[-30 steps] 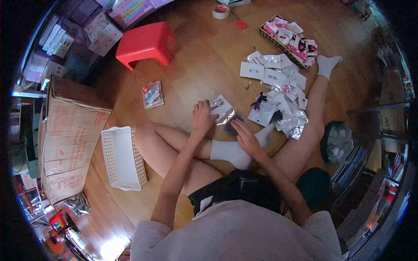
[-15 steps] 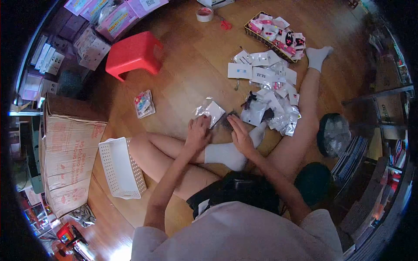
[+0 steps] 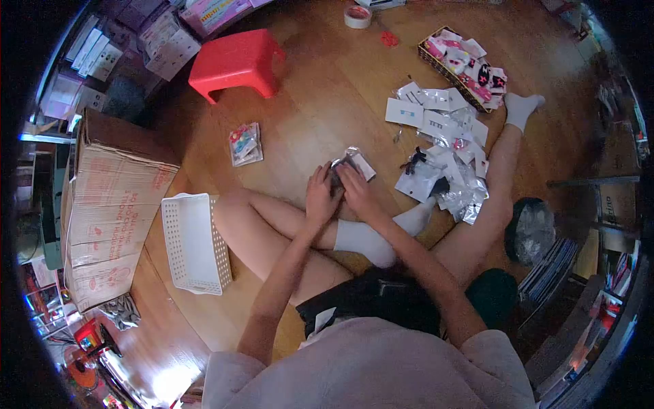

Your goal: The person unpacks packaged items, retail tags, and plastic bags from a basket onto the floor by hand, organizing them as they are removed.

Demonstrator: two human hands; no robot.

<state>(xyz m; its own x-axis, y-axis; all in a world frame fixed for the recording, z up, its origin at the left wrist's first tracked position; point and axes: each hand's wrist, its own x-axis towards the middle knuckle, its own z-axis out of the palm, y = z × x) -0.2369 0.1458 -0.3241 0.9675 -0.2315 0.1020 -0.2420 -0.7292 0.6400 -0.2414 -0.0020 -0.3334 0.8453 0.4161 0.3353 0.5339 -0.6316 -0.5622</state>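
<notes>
Open floor (image 3: 320,95) lies ahead, white packets (image 3: 436,125) blocking the right.

The left hand (image 3: 323,198) and the right hand (image 3: 360,192) are very near each other, backs upward (fingers pointing forward); both arms (image 3: 430,273) reach inward.

Carton (image 3: 112,218) left, packets (image 3: 436,124) right, perhaps pouch (image 3: 364,165) between

On the large cardboard box (image 3: 109,225) we can see red printing turned sideways; we make out BO DO CHO in one line and TRONG in another, but the words around them are too small or blurred for us to read. On the brown carton (image 3: 614,210) at the right we read only the letters ino, and the pink box (image 3: 216,15) at the top left carries print we cannot make out
</notes>
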